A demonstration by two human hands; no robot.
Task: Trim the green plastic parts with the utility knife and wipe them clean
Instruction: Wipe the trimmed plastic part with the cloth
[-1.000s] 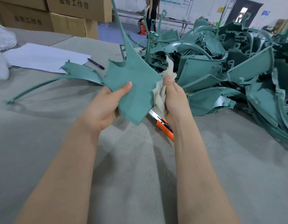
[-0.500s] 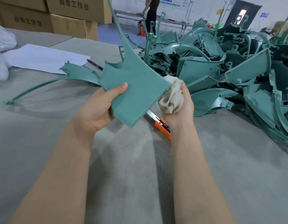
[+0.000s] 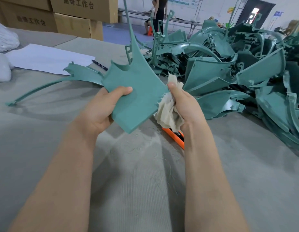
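Evidently the wiping step. Left hand (image 3: 101, 111) grips the green plastic part (image 3: 137, 91), held above the utility knife (image 3: 174, 137); right hand (image 3: 185, 104) clutches a cloth (image 3: 169, 114) against the part's edge. Next, probably: draw cloth along that edge, left hand bracing.

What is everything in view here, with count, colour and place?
flat green plastic part: one, green, held at centre
curved green plastic part: one, green, on table, left
pile of green plastic parts: many, green, right side
cream cloth rag: one, cream, in right hand
orange utility knife: one, orange, on table below rag
white paper sheet: one, white, far left
black pen: one, black, beside paper
brown cardboard boxes: several, brown, top left
grey felt table: one, grey, under everything
left hand: one, grips flat part
right hand: one, holds rag
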